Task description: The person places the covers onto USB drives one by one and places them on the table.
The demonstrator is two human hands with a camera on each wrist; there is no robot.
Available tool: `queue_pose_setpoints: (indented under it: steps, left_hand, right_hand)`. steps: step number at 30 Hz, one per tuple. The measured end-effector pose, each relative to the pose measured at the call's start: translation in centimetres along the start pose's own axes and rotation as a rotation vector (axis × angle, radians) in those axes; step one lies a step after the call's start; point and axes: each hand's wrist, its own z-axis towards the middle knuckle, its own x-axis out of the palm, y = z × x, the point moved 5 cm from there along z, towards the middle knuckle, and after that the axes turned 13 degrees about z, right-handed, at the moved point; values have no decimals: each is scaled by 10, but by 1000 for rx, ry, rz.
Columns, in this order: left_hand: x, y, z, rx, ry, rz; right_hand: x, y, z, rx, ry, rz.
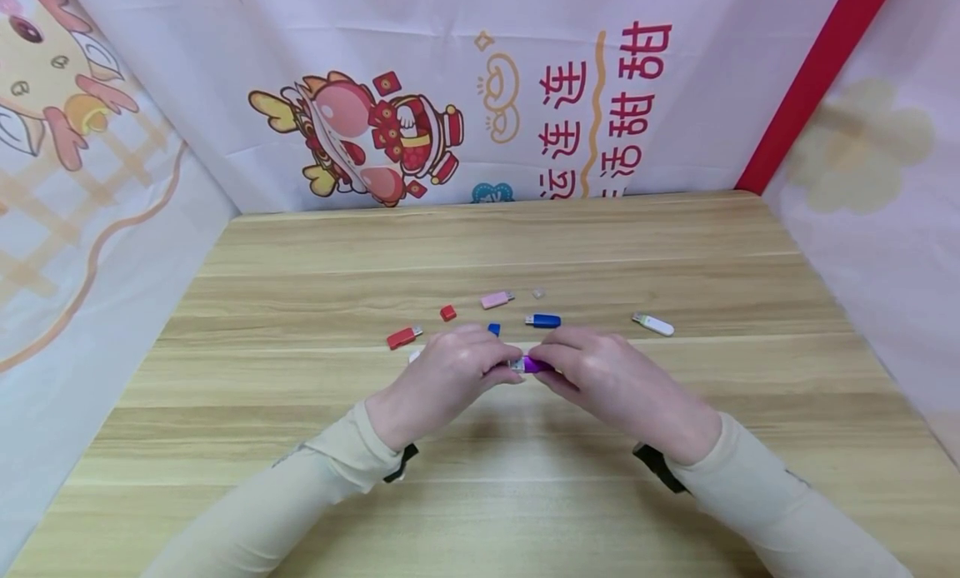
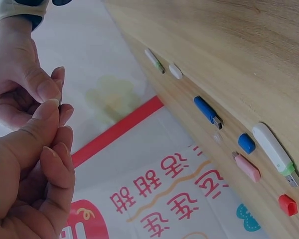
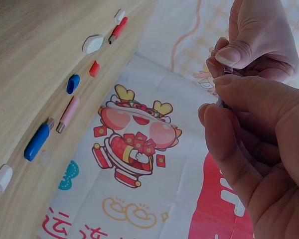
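Just above the wooden table, a small purple USB flash drive [image 1: 536,364] with a metal plug is held between both hands. My right hand [image 1: 603,374] pinches its purple body with thumb and fingers. At the plug end, my left hand [image 1: 450,374] pinches between thumb and forefinger; whether a small cap is in those fingertips cannot be made out. Both wrist views show the fingertips of the two hands meeting, with most of the drive hidden. Beyond the hands lie a blue USB flash drive [image 1: 543,321] and a blue cap [image 1: 494,330].
A red flash drive [image 1: 404,337], red cap [image 1: 447,312], pink flash drive [image 1: 497,300] and clear cap [image 1: 537,293] lie on the table [image 1: 487,253]. A white flash drive [image 1: 654,324] is at right; another white one [image 2: 272,147] shows in the left wrist view. Printed cloth [image 1: 420,28] hangs behind.
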Motion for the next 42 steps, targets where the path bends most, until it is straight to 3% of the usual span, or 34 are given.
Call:
queue_pose_setpoints:
  steps: [13,21,27,34,42]
  left_hand:
    - [5,-3,2,32,5,6]
    - [6,6,14,-14,40,-50]
    - [17,33,36,-102,86,-88]
    - [39,77,67,-271,280,-116]
    - [67,126,97,-351,390,-84]
  right_hand:
    - [4,0,-1,-7,0,-51]
    - [-5,-12,7,39,10,-8]
    - [-12,-39,26,135,63,52]
    - [-16,-90,58,327,174,66]
    - [-11,-147,89,439,273,73]
